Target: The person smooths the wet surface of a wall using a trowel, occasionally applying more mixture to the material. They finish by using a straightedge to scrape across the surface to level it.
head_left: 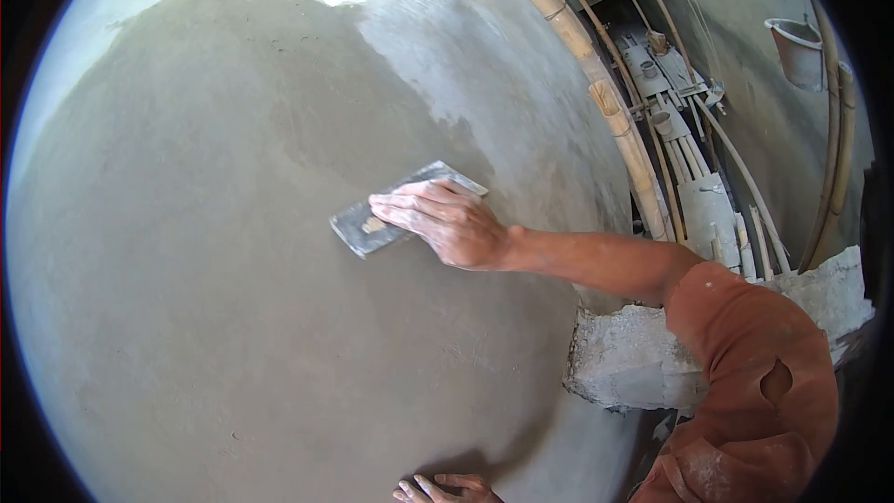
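Note:
My right hand is closed around a flat rectangular plastering trowel, whose blade lies against the grey plastered wall. The fingers hide the trowel's handle for the most part. White dust coats the knuckles, and the arm above them runs into an orange-red sleeve with a hole in it. At the bottom edge, my left hand rests by the wall surface with its fingers apart and nothing in them; the rest of that hand is cut off by the frame.
Bamboo poles run down beside the wall at the right. Behind them lie plaster-spattered boards with small cups. A bucket hangs at upper right. A rough concrete ledge juts out under my right arm.

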The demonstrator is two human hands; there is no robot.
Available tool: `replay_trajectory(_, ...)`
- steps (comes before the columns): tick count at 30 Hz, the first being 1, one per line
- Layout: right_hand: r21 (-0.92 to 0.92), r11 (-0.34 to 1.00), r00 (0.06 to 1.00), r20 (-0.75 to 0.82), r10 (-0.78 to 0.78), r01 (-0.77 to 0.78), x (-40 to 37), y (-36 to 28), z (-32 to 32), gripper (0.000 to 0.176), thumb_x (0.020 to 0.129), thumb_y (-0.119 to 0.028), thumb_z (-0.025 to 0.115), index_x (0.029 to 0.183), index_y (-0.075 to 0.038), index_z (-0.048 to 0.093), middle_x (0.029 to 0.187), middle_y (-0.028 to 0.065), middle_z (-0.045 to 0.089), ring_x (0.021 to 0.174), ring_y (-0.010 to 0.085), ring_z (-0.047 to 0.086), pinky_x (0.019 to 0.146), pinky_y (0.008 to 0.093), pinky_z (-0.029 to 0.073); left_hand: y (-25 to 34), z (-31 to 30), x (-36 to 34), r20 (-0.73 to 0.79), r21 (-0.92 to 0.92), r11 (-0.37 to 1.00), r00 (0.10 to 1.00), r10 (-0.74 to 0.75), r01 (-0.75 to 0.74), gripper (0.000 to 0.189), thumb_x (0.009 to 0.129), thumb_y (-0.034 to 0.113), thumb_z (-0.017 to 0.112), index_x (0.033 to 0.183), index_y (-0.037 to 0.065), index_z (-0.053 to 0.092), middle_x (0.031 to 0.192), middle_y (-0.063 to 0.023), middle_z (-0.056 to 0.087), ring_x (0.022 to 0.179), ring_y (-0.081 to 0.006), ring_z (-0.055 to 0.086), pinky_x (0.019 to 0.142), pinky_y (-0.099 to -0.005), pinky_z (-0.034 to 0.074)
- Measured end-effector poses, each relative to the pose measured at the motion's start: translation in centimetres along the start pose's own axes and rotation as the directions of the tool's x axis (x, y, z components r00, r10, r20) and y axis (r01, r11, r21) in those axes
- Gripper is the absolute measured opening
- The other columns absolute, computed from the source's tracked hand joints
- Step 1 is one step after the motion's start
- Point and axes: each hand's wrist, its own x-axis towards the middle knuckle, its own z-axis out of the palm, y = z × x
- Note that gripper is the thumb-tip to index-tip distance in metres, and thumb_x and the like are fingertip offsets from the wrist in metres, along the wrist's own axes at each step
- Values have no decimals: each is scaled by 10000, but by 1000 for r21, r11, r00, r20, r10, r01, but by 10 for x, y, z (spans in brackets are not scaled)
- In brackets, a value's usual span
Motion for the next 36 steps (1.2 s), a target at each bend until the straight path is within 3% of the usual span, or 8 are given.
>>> replay_trajectory(2, 35, 999, 999, 31, -11, 10, 7, 10, -8, 389, 949, -38, 487, 1319, -91, 591, 1299, 35, 623, 1123, 198, 599, 963, 350, 456, -4, 0, -2, -6, -22, 999, 999, 41, -41, 284, 917, 104, 568, 1169, -2, 644, 1277, -209, 619, 1251, -403, 550, 1098, -577, 342)
replay_trajectory(6, 28, 995, 977, -194, -85, 92, 104, 49, -8, 393, 929, -53, 536, 1320, -76, 576, 1239, 56, 649, 1128, 220, 596, 994, 388, 447, -6, -7, 0, 13, 8, 999, 999, 32, -32, 282, 915, 96, 565, 1166, -6, 645, 1267, -209, 623, 1252, -405, 547, 1098, -570, 346)
replay_trajectory(11, 76, 944, 947, -41, -318, 321, 172, 103, 16, 400, 921, 6, 507, 1296, -88, 609, 1261, 51, 649, 1186, 223, 583, 1050, 381, 427, -3, -5, 3, -18, 30, 999, 999, 40, -40, 286, 897, 98, 580, 1154, -1, 654, 1258, -211, 628, 1226, -396, 571, 1101, -556, 352)
replay_trajectory(18, -3, 965, 965, -23, -262, 262, 40, 116, 23, 414, 908, 80, 446, 1266, -29, 624, 1324, 85, 624, 1269, 221, 551, 1100, 367, 404, 4, -6, 5, 47, 172, 984, 998, 43, -50, 272, 894, 127, 574, 1117, 6, 670, 1231, -202, 649, 1201, -388, 593, 1096, -545, 370)
replay_trajectory(24, -15, 991, 990, 47, -133, 134, -42, 101, -14, 391, 892, -13, 579, 1271, -94, 630, 1330, 21, 613, 1208, 222, 565, 1049, 364, 451, 3, -3, 10, -2, 82, 996, 999, 44, -44, 253, 890, 136, 579, 1085, 17, 688, 1210, -184, 664, 1195, -376, 601, 1100, -527, 371)
replay_trajectory(29, -86, 962, 915, -295, -274, 260, 115, 130, 3, 524, 886, -18, 608, 1387, -143, 519, 1333, 30, 599, 1170, 229, 594, 1027, 382, 479, 4, -3, 9, 8, 74, 996, 999, 52, -52, 248, 889, 132, 579, 1083, 25, 692, 1210, -174, 667, 1198, -363, 600, 1102, -521, 369)
replay_trajectory(32, -49, 935, 889, -296, -350, 352, 215, 148, 19, 414, 929, -43, 582, 1332, -140, 576, 1279, 61, 638, 1179, 231, 597, 1030, 388, 481, 5, -2, 7, -5, 154, 987, 999, 47, -46, 249, 888, 126, 577, 1085, 27, 692, 1208, -172, 667, 1194, -368, 600, 1100, -517, 371)
replay_trajectory(36, -5, 982, 979, -81, -189, 189, 250, 156, 30, 361, 961, -81, 544, 1315, -129, 594, 1255, 59, 655, 1174, 235, 603, 1035, 388, 483, -8, 4, 0, -3, 181, 981, 997, 78, -76, 270, 878, 126, 591, 1112, 20, 670, 1233, -170, 649, 1227, -368, 569, 1118, -532, 339)
